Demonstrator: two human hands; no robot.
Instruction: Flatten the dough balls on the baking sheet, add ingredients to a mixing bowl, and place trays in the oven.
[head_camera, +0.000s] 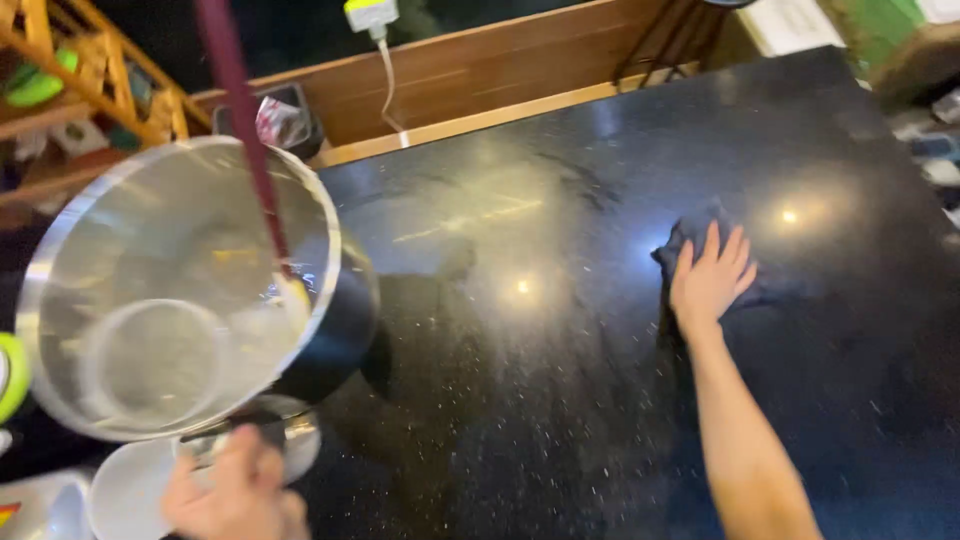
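Black speckled countertop (560, 400) fills most of the view, glossy with light glare, backed by a wooden ledge (480, 80) with a white cable (388, 90) hanging down it. Big steel pot (170, 290) at the left, tilted up off the counter, mouth toward the camera; a dark red handle (240, 130) stands in it, and a smaller round shape shows inside, too blurred to name. Below the pot, a white bowl (125, 490) at the frame edge.

Left hand (235, 495) is low in frame, fingers closed around what looks like the pot's handle, holding it up. Right hand (710, 280) is stretched out flat, fingers spread, pressing on a dark cloth (690, 235) lying on the counter's far right part.

Step in hand, by my read: wiping the counter with the pot lifted clear. The next stroke needs steady pressure on the cloth and a level pot.
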